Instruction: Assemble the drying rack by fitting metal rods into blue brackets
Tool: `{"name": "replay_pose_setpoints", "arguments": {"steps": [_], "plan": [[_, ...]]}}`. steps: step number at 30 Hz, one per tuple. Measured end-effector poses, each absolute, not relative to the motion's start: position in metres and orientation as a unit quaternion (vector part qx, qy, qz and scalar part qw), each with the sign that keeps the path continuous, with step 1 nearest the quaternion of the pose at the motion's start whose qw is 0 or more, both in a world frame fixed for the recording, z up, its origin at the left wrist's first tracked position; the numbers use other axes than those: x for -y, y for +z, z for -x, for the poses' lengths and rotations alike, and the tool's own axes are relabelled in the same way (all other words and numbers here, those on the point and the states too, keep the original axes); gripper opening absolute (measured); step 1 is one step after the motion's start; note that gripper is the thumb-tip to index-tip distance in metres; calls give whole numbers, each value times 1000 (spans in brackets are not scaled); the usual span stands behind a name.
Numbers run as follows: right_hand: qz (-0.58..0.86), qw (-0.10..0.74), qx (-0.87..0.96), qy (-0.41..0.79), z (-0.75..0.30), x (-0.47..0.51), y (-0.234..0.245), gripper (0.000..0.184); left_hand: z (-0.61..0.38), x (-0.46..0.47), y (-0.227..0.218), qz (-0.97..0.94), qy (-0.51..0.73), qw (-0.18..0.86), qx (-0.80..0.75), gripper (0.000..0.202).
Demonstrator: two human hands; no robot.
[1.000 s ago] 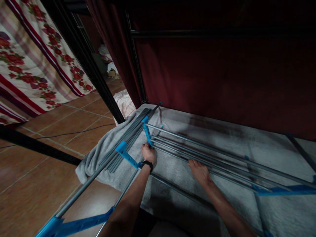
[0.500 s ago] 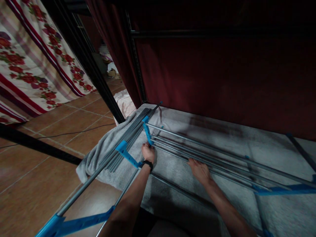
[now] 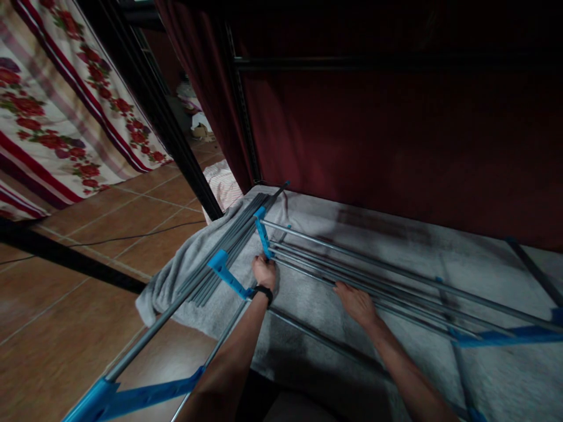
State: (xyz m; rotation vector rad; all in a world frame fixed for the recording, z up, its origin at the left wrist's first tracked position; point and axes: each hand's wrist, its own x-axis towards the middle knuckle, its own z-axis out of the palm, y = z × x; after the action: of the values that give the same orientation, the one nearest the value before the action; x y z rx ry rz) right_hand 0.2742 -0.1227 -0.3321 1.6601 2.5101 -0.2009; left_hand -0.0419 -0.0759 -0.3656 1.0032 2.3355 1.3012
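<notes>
A folded drying rack of grey metal rods [image 3: 396, 281] and blue plastic brackets lies on a grey towel [image 3: 316, 293] on the floor. My left hand [image 3: 264, 271], with a black watch on the wrist, is closed on the lower end of a blue bracket [image 3: 263, 234] that joins the rods. My right hand [image 3: 357, 303] rests palm down on the rods, fingers pressed along one rod. A second blue bracket [image 3: 224, 272] sits just left of my left hand. A bundle of loose grey rods [image 3: 233, 240] lies along the towel's left side.
A dark red fabric panel [image 3: 396, 129] on a black frame stands right behind the rack. A black post [image 3: 153, 111] slants at left, with a floral curtain [image 3: 53, 105] beyond. Brown floor tiles [image 3: 65, 328] and a thin black cable [image 3: 132, 235] lie left. A long rack leg [image 3: 153, 334] runs to a blue foot.
Almost nothing differs. Both hands stay where they were on the rack; the view has shifted very slightly.
</notes>
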Motion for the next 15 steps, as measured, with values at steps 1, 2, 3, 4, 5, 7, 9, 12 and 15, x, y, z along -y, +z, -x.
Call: {"name": "replay_pose_setpoints", "arguments": {"steps": [1,2,3,4,5,7,9,12,15], "plan": [[-549,61,-831,-65,-274,123,-333,38,42,77,-365,-362,443,140,-808,9],[-550,57,-831,-63,-274,123,-334,38,43,77,-365,-373,436,137,-807,8],[-551,52,-830,-60,-273,123,-335,37,43,78,-365,-382,429,135,-807,7],[-553,47,-830,-57,-272,124,-336,36,43,78,-365,-389,423,133,-807,7],[-555,42,-829,-52,-272,125,-336,35,44,79,-365,-395,418,132,-808,6],[-555,33,-830,-41,-271,127,-337,33,44,79,-365,-402,408,129,-809,6],[-553,24,-832,-31,-270,129,-337,31,44,79,-365,-407,398,126,-812,6],[-553,21,-833,-26,-268,132,-333,31,44,79,-365,-411,387,121,-816,7],[-559,32,-828,-30,-266,134,-324,34,44,78,-364,-410,382,115,-821,7]]}}
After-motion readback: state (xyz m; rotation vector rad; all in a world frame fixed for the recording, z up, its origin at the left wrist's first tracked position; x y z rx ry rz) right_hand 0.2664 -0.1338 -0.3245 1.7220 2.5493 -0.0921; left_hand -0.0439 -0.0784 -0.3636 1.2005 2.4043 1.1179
